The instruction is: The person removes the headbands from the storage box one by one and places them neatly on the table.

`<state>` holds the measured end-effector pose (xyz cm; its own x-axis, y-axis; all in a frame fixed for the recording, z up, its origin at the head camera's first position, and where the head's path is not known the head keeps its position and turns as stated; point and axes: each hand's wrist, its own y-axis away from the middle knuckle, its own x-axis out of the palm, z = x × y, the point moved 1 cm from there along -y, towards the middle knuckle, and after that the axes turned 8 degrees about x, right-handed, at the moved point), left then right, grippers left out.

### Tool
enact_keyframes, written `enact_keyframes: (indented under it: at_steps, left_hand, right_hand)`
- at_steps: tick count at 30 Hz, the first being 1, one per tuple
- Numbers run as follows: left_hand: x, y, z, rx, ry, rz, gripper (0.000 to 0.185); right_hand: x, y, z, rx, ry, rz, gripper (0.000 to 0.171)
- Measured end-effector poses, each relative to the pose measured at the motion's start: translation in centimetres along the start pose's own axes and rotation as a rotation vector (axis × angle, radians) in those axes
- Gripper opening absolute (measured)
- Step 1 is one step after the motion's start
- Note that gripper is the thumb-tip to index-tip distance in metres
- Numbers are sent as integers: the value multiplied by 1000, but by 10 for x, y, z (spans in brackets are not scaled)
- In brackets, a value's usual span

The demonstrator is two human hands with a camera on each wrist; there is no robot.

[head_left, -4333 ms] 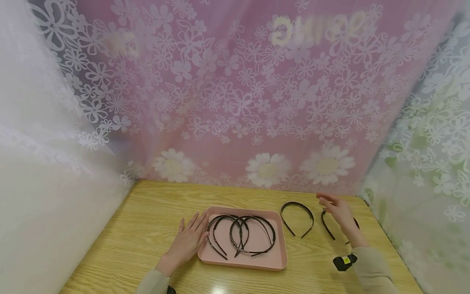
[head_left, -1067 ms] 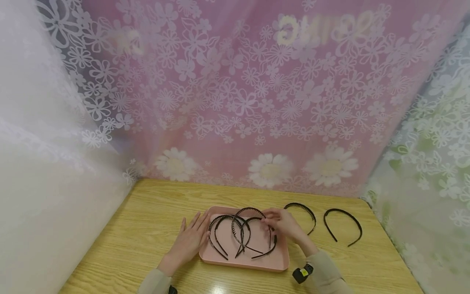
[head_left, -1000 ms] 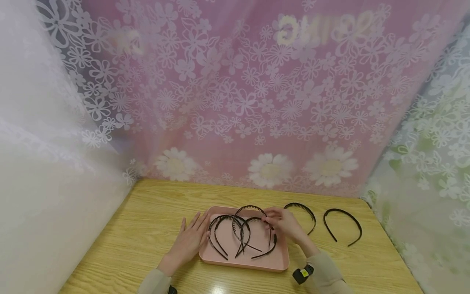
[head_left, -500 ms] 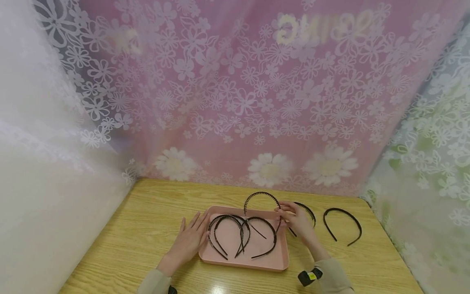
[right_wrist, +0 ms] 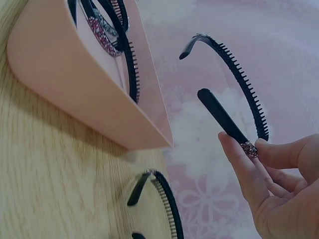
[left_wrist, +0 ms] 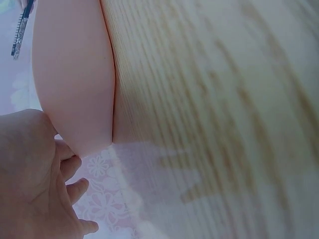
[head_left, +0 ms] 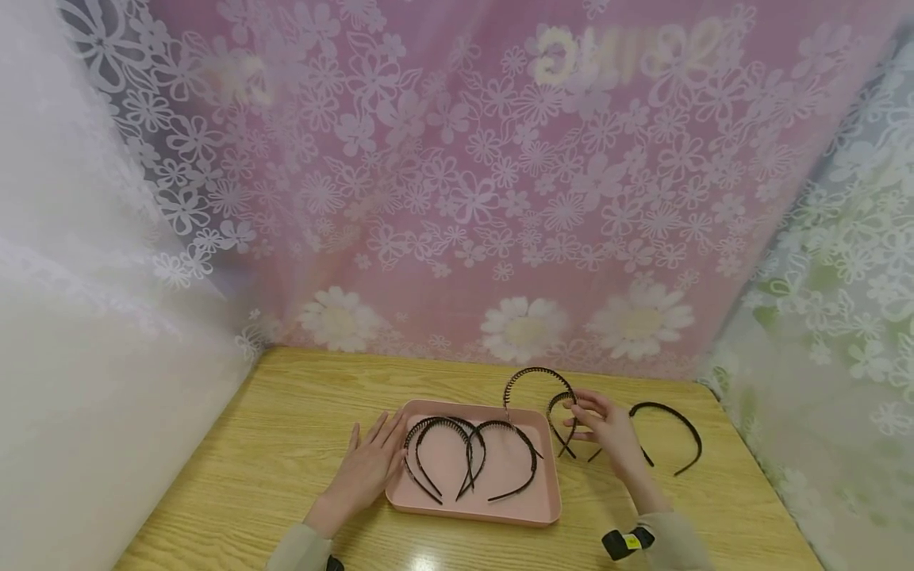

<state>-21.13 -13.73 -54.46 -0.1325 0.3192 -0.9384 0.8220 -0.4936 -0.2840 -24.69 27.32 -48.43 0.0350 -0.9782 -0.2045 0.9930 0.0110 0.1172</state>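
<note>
My right hand (head_left: 607, 434) pinches one black toothed headband (right_wrist: 244, 84) between thumb and fingers, holding it up by a side with glittery stones. This headband hangs in the air past the right end of a pink tray (head_left: 471, 517). Inside the tray several dark headbands (head_left: 534, 468) lie overlapping; pink and silver glitter shows on some in the right wrist view. With fingers straight and spread, my left hand (head_left: 366, 468) rests against the tray's left end. In the left wrist view the left hand (left_wrist: 30, 174) touches the tray's outer wall (left_wrist: 75, 74).
Right of the tray, a headband (right_wrist: 169, 204) lies on the wooden table (head_left: 286, 444), partly hidden by my right hand in the head view. Farther right lies another headband (head_left: 698, 444). A pink flowered curtain (head_left: 428, 198) hangs behind, with pale curtains at both sides.
My right hand came from the far-right headband to the tray, took hold of a headband there, lifted it out and carried it rightward. My left hand has stayed at the tray.
</note>
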Motion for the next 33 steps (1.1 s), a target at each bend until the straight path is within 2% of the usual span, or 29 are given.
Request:
enact_keyframes:
  at_steps: [12,18,26,33]
  left_hand:
    - [-3,0,-1,-8,10,-2,57]
    - [-3,0,-1,-4,12,6,57]
    - [-3,-1,-2,-7,14,8,57]
    - [-2,0,-2,-3,14,4,57]
  right_hand:
    - [-27,6,-12,30,3,-36,54]
    - [-38,13,-15,16,-7,-61,55]
    - [-48,28,-27,62,-64,-83,56]
    - [-57,40,-38,101,-146,-119,51]
